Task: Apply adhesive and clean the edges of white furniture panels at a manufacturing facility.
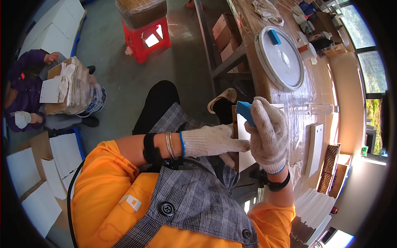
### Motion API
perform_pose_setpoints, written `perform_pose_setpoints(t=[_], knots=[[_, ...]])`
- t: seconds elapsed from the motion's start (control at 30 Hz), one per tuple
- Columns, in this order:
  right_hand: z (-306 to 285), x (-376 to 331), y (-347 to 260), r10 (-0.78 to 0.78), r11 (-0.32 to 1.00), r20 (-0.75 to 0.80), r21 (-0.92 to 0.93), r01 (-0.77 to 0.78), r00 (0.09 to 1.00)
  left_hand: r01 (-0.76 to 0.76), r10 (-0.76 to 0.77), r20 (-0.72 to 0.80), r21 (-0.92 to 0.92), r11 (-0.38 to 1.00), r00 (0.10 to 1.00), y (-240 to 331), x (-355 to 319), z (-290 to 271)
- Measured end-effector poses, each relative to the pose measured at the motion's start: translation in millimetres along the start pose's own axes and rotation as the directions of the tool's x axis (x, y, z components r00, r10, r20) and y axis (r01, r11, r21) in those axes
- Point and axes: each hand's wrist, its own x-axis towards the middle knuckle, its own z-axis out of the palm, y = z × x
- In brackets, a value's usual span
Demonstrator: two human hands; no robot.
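Observation:
My right hand point(269, 134), in a white knit glove, pinches a small blue block point(245, 110), perhaps a sanding sponge. The block is held over the upper end of a white board point(247, 162) with brown edges. My left hand point(213, 141), gloved the same way, grips this board by its left edge, with the fingers stretched over its face and partly hidden. The board stands in front of my lap, against the table side. A similar blue block point(274, 37) lies on a round white lid point(280, 60) on the table.
The plastic-covered table point(304, 120) runs along my right, with a narrow white board point(315, 149) and stacked white panels point(310, 213). On the left, a person in purple point(25, 89) sits by a wrapped box point(74, 91). A red stool point(144, 41) stands ahead; cartons with white boards point(41, 177) lie lower left.

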Motion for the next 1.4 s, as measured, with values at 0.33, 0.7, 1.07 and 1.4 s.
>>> perform_pose_setpoints(t=[0.33, 0.7, 1.07, 1.4], knots=[[-8, 23, 6, 0.086, 0.981, 0.078, 0.166, -0.098, 0.993, -0.004, 0.018, 0.065, -0.21, 0.978, 0.998, -9, 5, 2], [-10, 33, 6, 0.017, 0.995, 0.149, 0.093, -0.032, 0.989, 0.004, 0.012, 0.069, -0.219, 0.976, 0.998, -6, 0, 2], [-24, 10, 10, 0.169, 0.982, -0.088, 0.105, -0.159, 0.982, -0.074, 0.071, -0.022, -0.233, 0.97, 0.997, -15, 6, -4], [-39, -73, -28, 0.533, 0.83, -0.07, 0.235, -0.506, 0.843, -0.14, 0.113, -0.088, -0.423, 0.895, 0.99, -28, 15, -8]])
